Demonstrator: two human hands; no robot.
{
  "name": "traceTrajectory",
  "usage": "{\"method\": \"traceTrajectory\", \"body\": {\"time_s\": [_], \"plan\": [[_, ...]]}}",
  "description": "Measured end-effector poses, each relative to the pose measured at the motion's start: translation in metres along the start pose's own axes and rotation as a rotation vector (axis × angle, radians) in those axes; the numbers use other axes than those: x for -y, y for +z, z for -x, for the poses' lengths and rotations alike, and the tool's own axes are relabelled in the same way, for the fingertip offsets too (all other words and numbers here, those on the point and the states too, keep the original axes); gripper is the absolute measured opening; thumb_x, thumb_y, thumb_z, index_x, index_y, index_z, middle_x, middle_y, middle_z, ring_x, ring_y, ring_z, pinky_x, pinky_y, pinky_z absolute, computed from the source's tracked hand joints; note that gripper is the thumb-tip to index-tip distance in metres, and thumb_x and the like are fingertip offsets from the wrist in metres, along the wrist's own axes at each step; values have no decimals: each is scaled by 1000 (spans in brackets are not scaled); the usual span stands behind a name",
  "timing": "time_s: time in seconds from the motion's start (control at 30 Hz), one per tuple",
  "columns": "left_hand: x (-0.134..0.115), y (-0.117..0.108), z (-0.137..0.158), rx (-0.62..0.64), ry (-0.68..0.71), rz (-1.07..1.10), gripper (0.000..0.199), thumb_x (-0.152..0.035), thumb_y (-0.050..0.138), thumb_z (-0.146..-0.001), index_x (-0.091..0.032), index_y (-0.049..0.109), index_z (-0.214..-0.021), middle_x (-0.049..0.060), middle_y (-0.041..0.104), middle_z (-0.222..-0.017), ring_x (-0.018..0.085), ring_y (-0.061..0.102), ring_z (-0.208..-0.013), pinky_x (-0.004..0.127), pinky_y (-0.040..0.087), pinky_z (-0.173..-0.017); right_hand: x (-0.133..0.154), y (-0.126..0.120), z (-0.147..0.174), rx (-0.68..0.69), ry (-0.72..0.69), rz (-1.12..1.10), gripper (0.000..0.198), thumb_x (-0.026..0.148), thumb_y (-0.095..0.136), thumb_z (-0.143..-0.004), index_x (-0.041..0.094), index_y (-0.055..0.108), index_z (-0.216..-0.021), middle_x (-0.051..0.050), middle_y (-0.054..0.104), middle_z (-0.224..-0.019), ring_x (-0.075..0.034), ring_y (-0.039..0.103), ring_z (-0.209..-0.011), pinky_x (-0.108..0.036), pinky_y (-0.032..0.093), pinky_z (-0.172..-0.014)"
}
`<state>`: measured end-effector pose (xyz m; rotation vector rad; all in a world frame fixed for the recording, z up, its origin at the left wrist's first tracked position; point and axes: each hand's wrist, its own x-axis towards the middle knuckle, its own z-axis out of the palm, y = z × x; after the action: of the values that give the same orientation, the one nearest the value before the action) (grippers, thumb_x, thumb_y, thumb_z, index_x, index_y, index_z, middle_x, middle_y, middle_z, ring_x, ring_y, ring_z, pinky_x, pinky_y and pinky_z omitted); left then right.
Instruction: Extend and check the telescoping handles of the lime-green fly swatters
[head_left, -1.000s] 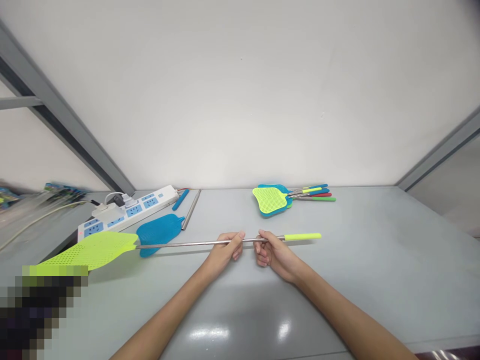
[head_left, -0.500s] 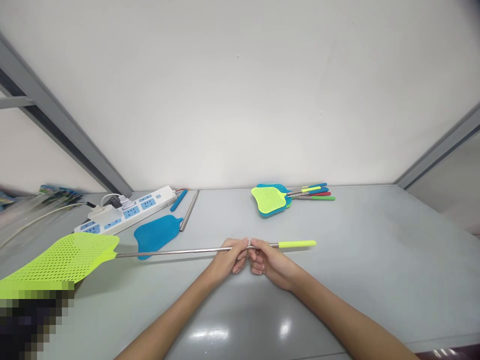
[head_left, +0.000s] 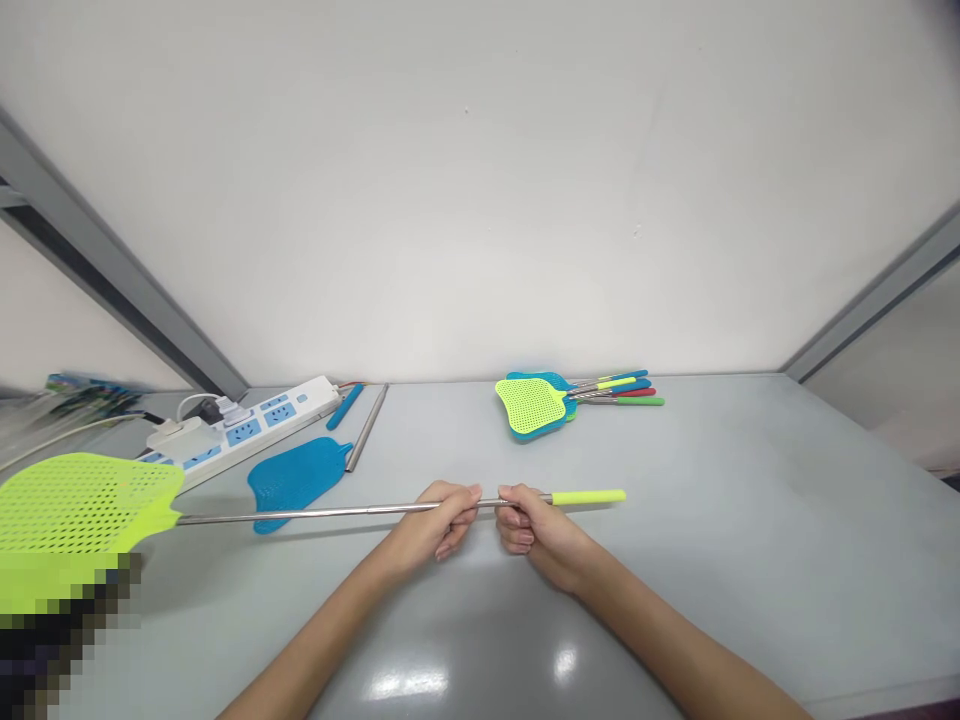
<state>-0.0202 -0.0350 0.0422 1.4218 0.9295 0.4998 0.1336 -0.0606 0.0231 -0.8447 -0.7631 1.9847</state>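
A yellow-green fly swatter (head_left: 300,514) with a telescopic metal rod is held level above the table. Its perforated head lies at the far left, partly cut off by the frame edge. My left hand (head_left: 442,515) grips the rod near its middle. Closer to the yellow grip, my right hand (head_left: 531,525) is closed round the same rod. A short length of bare metal shows between the two hands. Beneath the rod on the left lies a loose blue swatter head (head_left: 300,478), with a separate metal rod (head_left: 367,430) and a blue grip (head_left: 345,407) beside it.
At the back of the grey table (head_left: 712,560) lies a pile of fly swatters (head_left: 531,405) with yellow, blue, red and green grips. A white power strip (head_left: 262,425) with plugs and cables stands at the left. Plastic-wrapped items (head_left: 90,400) sit farther left. A white wall rises behind.
My hands have moved apart along the rod, opening a gap between them. The swatter's head has shifted left and the rod looks longer. The view has also turned slightly.
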Motion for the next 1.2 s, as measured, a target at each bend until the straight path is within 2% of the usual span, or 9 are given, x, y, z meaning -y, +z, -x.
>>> {"method": "traceTrajectory", "body": {"time_s": [0.8, 1.03, 1.2], "plan": [[-4, -20, 9, -49, 16, -85, 44, -42, 31, -81, -20, 19, -45, -6, 25, -30, 6, 23, -30, 23, 19, -38, 13, -18, 1, 4, -46, 105, 34, 31, 48, -74, 17, 29, -49, 7, 22, -47, -4, 13, -41, -24, 8, -42], [5, -11, 7, -119, 44, -95, 47, -42, 30, -82, -19, 19, -42, -5, 25, -30, 6, 23, -33, 23, 21, -40, 13, -18, 2, -3, -84, 135, 35, 31, 45, -76, 17, 31, -47, 7, 24, -45, -5, 16, -40, -24, 10, -43], [8, -7, 6, -100, 48, -100, 50, -45, 30, -81, -18, 22, -40, -5, 28, -30, 6, 25, -34, 23, 21, -41, 11, -15, 3, 43, -16, 98, 38, 38, 43, -76, 16, 35, -47, 5, 27, -46, -5, 22, -40, -24, 12, -44]]}}
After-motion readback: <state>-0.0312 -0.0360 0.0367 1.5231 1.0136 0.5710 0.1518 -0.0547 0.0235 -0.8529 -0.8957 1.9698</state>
